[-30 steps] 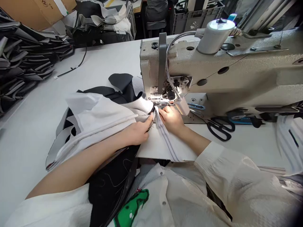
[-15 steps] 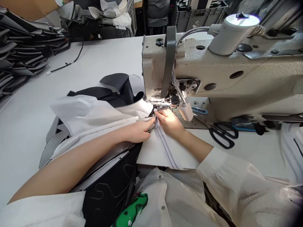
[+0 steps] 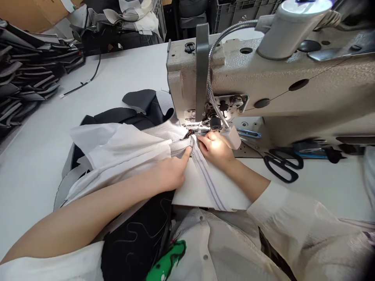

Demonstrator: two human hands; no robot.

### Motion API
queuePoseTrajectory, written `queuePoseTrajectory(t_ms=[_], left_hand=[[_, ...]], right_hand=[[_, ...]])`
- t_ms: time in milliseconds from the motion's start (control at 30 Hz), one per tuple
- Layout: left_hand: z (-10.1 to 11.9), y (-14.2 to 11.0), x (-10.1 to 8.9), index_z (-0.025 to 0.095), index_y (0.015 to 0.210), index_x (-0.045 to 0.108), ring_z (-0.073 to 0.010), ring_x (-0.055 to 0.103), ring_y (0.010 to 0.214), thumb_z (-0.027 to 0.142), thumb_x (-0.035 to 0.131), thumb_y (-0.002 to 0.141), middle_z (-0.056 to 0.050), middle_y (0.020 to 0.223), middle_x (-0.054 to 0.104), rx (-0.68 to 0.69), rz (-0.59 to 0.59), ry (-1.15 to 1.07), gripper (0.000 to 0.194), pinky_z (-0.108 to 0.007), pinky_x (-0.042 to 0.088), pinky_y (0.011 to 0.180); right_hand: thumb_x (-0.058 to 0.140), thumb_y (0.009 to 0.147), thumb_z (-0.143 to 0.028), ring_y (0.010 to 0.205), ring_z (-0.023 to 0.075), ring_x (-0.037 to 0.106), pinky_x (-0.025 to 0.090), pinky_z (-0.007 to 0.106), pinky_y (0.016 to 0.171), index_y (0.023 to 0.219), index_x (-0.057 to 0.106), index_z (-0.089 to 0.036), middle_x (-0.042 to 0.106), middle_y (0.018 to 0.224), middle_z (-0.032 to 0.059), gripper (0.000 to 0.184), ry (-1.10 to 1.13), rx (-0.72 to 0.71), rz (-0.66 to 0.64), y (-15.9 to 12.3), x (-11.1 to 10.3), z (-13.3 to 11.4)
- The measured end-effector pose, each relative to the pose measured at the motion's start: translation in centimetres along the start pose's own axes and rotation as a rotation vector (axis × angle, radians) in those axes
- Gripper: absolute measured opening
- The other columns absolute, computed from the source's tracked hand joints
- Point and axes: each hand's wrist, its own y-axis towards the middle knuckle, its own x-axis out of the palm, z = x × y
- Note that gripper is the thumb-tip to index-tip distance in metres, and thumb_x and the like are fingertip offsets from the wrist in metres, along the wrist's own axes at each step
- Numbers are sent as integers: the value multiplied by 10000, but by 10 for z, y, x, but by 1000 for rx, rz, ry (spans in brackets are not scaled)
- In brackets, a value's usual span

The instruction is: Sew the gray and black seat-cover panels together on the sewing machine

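My left hand (image 3: 171, 169) lies on the folded white and grey fabric (image 3: 123, 154), its fingers pressed together on the grey edge just left of the seam. My right hand (image 3: 215, 148) rests on the white panel with the grey stitched strip (image 3: 205, 175), fingers pinched on the cloth right under the presser foot (image 3: 195, 128) of the beige sewing machine (image 3: 263, 86). The machine's small lamp (image 3: 233, 136) lights my right hand. Black fabric (image 3: 140, 107) lies behind and under the white piece.
Black scissors (image 3: 281, 166) lie on the table right of my right hand. Stacks of dark cut pieces (image 3: 26, 78) fill the far left edge. A black cable (image 3: 84, 80) crosses the white table (image 3: 35, 156). A crate (image 3: 231, 17) and seat covers stand at the back.
My left hand's fingers have flattened and slid forward along the grey edge toward the presser foot. The view has shifted slightly closer and to the left.
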Motion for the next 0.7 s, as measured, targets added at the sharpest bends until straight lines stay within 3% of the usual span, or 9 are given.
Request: queuePoseTrajectory(t_ms=[133, 233, 333, 467, 600, 700], left_hand=[[-13, 4, 1, 150, 1499, 32, -288, 618, 1027, 134, 380, 788, -140, 1159, 635, 114, -3, -207, 792, -360, 488, 818], [-26, 11, 9, 160, 1499, 78, -267, 464, 1260, 133, 383, 763, -100, 1458, 386, 216, 44, -454, 797, -377, 403, 1024], [-34, 22, 17, 142, 1491, 134, -236, 245, 1398, 116, 399, 716, -41, 1545, 166, 313, 69, -630, 819, -379, 222, 1163], [-37, 38, 13, 130, 1461, 244, -223, 185, 1416, 103, 402, 670, -40, 1538, 208, 401, 97, -720, 807, -373, 137, 1188], [-32, 47, -2, 149, 1398, 369, -222, 320, 1366, 99, 383, 679, -45, 1474, 368, 403, 135, -638, 721, -357, 264, 1147], [-22, 44, -10, 171, 1365, 403, -232, 466, 1255, 136, 373, 743, -73, 1371, 497, 294, 198, -508, 624, -356, 384, 1054]], right_hand=[[416, 915, -232, 755, 210, 495, 365, 314, 673, 973, 657, -172, 596, 839, 75, 255, -27, 15, -80, -1, -5, -9], [413, 906, -169, 785, 215, 505, 380, 312, 690, 1009, 639, -162, 605, 901, 83, 248, -2, 5, -112, -2, -6, -13], [418, 908, -144, 852, 225, 523, 412, 318, 752, 1117, 597, -134, 617, 969, 102, 275, 41, -68, -101, -3, -4, -11], [405, 927, -140, 930, 228, 538, 435, 329, 821, 1176, 570, -111, 628, 1030, 118, 300, 71, -139, -90, -2, 0, -8], [415, 932, -171, 932, 236, 553, 446, 344, 829, 1187, 574, -92, 625, 1059, 136, 311, 124, -135, -51, 0, 1, -6], [392, 943, -221, 911, 244, 553, 446, 355, 809, 1159, 597, -117, 625, 1039, 132, 316, 127, -97, -36, 2, 0, -4]])
